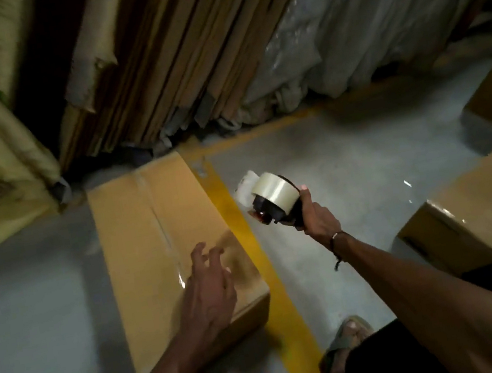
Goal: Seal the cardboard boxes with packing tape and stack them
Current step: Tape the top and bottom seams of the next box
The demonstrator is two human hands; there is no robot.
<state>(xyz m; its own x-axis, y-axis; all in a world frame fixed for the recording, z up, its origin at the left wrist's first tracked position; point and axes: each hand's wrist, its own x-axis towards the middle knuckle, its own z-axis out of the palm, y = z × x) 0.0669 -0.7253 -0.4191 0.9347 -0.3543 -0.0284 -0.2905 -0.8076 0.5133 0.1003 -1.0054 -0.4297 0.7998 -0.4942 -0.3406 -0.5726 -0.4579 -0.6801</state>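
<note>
Tape already ran along the centre seam of the box (164,249), which lay flat on the grey floor (346,153) with its right edge on the yellow line (245,228). That strip looked glossy and continuous, though blur hid whether its ends were wrapped down over the sides. The step in hand seemed to be finishing this box: doing it well would mean pressing the strip flat from the middle outward, checking both ends held, then lifting the box with a grip under its edges and not by the flaps.

The left hand (206,287) hovered over the near right part of the lid, fingers spread and slightly bent, holding nothing; whether the palm touched the cardboard I could not tell, as the hand was blurred. The right hand (315,217) was clamped round the handle of the dispenser (272,198), held up in the air to the right of the box, well apart from it, with the clear roll facing the camera.

A second box (482,208) sat further right, its top shiny with tape, likely the base to stack on. Flat cardboard sheets (170,52) leaned against the back wall
</note>
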